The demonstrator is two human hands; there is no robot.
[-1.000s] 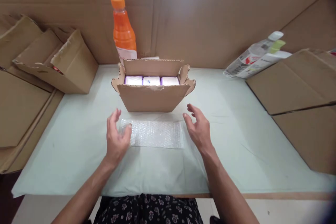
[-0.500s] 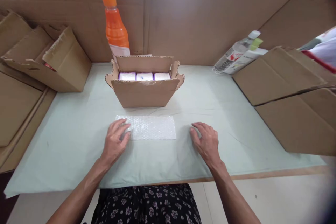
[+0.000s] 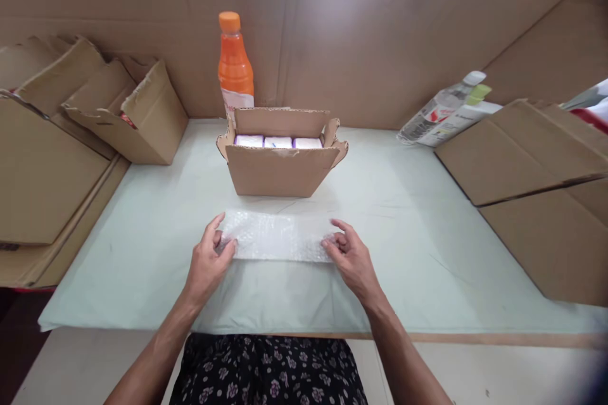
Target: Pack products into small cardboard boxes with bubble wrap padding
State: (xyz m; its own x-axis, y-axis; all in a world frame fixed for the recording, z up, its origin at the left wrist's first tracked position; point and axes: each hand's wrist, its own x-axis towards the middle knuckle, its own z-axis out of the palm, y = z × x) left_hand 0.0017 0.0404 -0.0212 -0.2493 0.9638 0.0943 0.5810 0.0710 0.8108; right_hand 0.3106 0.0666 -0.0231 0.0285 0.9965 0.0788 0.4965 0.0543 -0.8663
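Note:
A clear strip of bubble wrap [image 3: 275, 237] stretches sideways between my hands above the pale green cloth. My left hand [image 3: 211, 256] pinches its left end, thumb on top. At the right end my right hand [image 3: 349, 256] grips it between thumb and curled fingers. Just beyond the wrap stands an open cardboard box [image 3: 280, 171] with its flaps raised. Inside it three white-topped packs [image 3: 278, 142] with purple edges sit side by side; their lower parts are hidden by the front wall.
Behind the box is an orange bottle [image 3: 236, 69]. Cardboard boxes line the left [image 3: 152, 120] and right [image 3: 532, 158] sides. A clear bottle [image 3: 441, 107] leans at the back right, against a cardboard wall [image 3: 361, 31]. The cloth-covered table [image 3: 403, 240] ends near my lap.
My right hand has moved left onto the wrap's right end, and both hands now hold the strip, which was lying flat before. The view has shifted slightly left.

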